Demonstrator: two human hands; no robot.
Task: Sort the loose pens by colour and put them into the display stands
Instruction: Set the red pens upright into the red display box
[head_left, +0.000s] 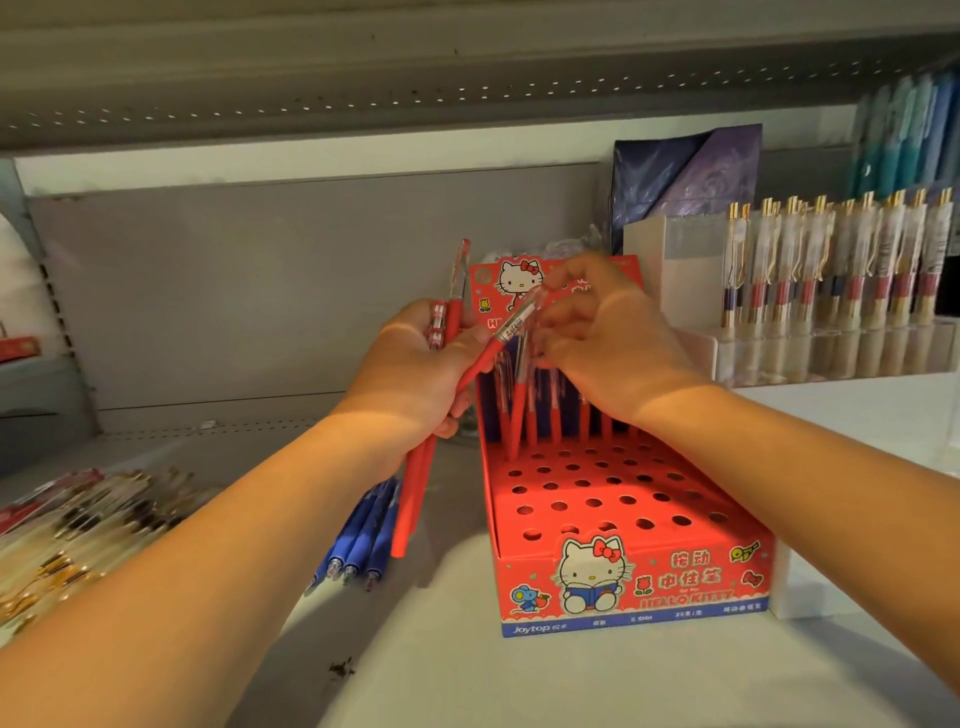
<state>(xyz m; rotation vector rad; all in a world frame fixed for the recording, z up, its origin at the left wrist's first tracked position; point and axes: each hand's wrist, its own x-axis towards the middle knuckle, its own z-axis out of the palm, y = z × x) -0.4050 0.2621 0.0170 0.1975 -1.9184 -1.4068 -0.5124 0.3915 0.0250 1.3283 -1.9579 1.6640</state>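
Readable markings, as I make them out from the head view:

1. Red display stand (576, 500), middle of the shelf (519, 680), front wall: 按动 over 中性笔 in pale characters; beneath them HELLO KITTY in red capitals.
2. Blue strip (634, 621) along that wall's bottom edge: Joytop at its left end. The small print further along is too blurred for me.
3. Back card (511, 283) of the stand: a white H at lower left, the rest covered.
4. Red pen (480, 361) held between the left hand (415, 374) and the right hand (613, 338): white label, dark print, too small to read.
5. Wrapped pens (857, 260) in the clear stand (831, 353) toward the shelf's right edge: labels present, illegible.
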